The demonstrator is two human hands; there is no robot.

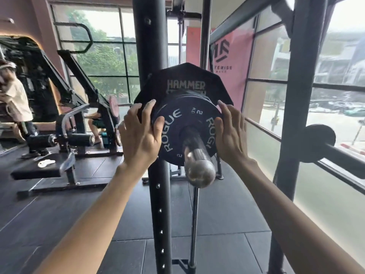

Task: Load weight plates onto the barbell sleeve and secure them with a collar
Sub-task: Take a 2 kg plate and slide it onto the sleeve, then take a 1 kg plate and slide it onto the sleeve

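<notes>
Our forearms (110, 204) reach up to the small plate (177, 123), which we hold by its rim. The left hand (140, 133) has its thumb on the face and its fingers hooked behind the left edge. The right hand (231, 133) pinches the right edge the same way. The small plate is on the sleeve (197, 161), right up by the big plate (185, 80); we cannot tell whether they touch.

We see three risks. Uneven pushing could cock the small plate so it binds. Fingers behind the rim could be nipped between the plates. No collar shows, so a tipped bar could let both slide off.
</notes>
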